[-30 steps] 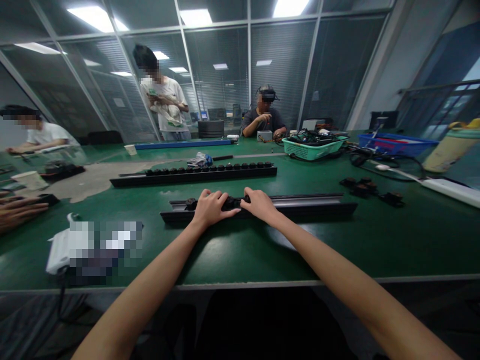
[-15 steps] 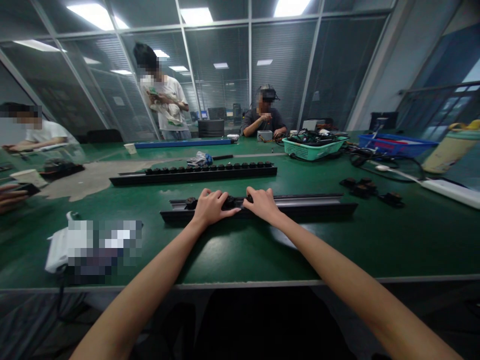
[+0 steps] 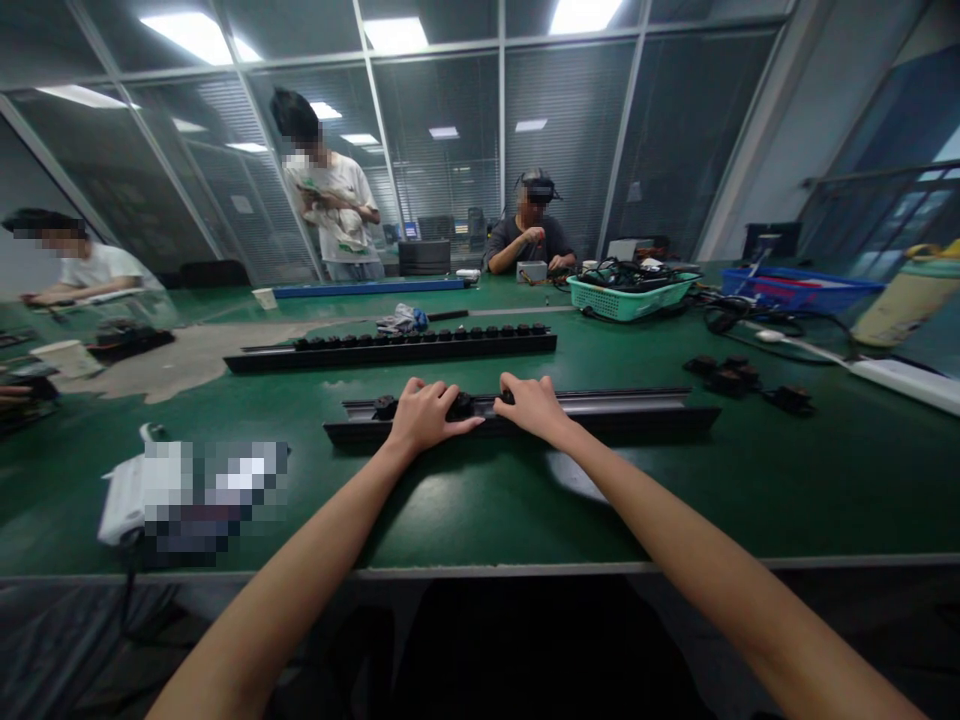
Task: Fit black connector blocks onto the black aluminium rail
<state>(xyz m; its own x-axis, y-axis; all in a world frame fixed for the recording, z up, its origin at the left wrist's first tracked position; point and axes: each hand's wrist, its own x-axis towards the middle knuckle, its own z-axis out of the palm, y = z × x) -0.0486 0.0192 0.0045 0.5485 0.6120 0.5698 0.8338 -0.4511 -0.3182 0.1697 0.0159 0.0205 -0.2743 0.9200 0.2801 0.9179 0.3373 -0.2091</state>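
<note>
A long black rail [image 3: 630, 419] with a silvery channel lies crosswise on the green table in front of me. My left hand [image 3: 427, 418] is closed over its left half, thumb along the near side and fingers bent over the channel. One round black piece [image 3: 385, 406] sits in the channel left of that hand, and another black piece [image 3: 463, 403] shows just right of its fingers. My right hand [image 3: 534, 408], near the rail's middle, pinches a small black part [image 3: 508, 397] at the channel. The fingers partly hide this part.
Behind lies a second rail [image 3: 390, 354] with a row of black pieces. Loose black pieces [image 3: 731, 375] lie to the right, near a white power strip [image 3: 907, 383]. A green basket [image 3: 630, 298] of cables stands farther back. A white device [image 3: 142, 495] is at left. Several people are around the table.
My right hand has shifted very slightly to the right along the rail; my left hand keeps its place. Another person's hand at the left edge has drawn back. The view has moved a little.
</note>
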